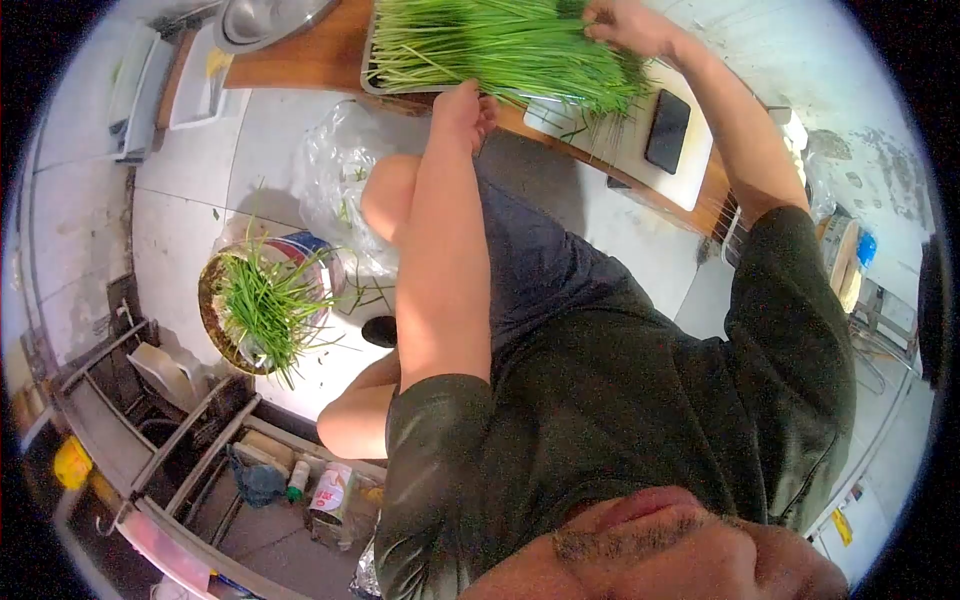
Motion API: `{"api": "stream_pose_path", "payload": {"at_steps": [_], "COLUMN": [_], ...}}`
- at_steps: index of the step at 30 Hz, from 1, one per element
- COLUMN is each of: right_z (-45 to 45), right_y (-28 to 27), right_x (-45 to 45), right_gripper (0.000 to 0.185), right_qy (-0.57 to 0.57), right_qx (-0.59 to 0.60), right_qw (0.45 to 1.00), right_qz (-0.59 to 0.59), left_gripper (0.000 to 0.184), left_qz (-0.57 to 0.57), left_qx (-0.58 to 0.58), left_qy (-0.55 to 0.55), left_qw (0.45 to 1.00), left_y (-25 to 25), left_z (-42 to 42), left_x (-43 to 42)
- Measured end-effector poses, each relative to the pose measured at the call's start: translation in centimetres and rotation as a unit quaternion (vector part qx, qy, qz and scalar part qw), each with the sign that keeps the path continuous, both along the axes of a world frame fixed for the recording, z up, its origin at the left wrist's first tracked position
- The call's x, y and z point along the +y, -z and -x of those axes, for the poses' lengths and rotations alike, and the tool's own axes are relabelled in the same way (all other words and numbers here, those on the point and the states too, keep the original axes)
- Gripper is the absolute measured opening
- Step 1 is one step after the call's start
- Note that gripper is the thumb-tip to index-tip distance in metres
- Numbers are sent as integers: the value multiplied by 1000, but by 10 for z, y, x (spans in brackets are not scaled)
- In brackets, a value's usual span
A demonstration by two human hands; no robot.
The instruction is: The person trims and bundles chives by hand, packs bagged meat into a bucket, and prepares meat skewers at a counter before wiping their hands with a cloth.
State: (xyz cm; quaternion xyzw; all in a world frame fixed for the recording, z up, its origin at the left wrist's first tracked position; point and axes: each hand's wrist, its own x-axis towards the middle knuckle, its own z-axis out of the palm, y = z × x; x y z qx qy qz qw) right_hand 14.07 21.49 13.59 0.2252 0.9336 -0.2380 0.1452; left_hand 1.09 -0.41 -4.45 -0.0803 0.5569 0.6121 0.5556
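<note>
A thick layer of long green stalks [500,50] lies in a shallow tray [402,90], pale ends at the left and dark green tips at the right. My left hand [465,115] is at the tray's front edge, its fingers curled; what they hold, if anything, is hidden. My right hand [630,28] is over the leafy tips at the right, with fingers bent and closed on some of them. Beside the tray, a dark phone [667,131] rests on a white board [688,185].
The tray stands on a wooden table [300,58] with a metal basin [262,22]. Below are a crumpled clear plastic bag [335,150] and a round container heaped with green stalks [262,300]. A rack [190,440] at the lower left holds a labelled jar [332,490].
</note>
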Motion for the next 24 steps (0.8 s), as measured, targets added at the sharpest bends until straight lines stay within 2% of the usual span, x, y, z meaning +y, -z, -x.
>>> {"api": "stream_pose_path", "payload": {"at_steps": [2,9,12,15,17,20,23,24], "right_z": [2,3,-7,-28,-37,-41,-41,-44], "right_y": [1,7,50,81,103,105,102,100], "right_x": [3,13,25,7,-10,-47,-75,-80], "right_gripper": [23,24,24,30,35,37,35,32], "right_qy": [-8,-13,-67,-129,-71,20,82,70], "right_qx": [-13,20,43,43,19,0,-9,15], "right_qw": [1000,999,996,984,987,991,987,986], "right_qz": [-12,-32,-46,-116,-144,-129,-138,-152], "left_gripper": [30,27,27,27,27,27,27,27], "left_qz": [16,8,1,-3,2,7,11,12], "left_qx": [20,2,-6,-6,0,-9,-17,-10], "left_qy": [-7,-5,-6,-10,-18,-20,-8,-1], "left_qw": [1000,1000,1000,1000,1000,1000,1000,1000], "left_y": [-19,-7,-3,-1,-12,-8,-11,-6], "left_z": [-4,-1,2,5,-1,-2,1,2], "left_x": [-3,0,-1,0,-2,-2,-4,-4]}}
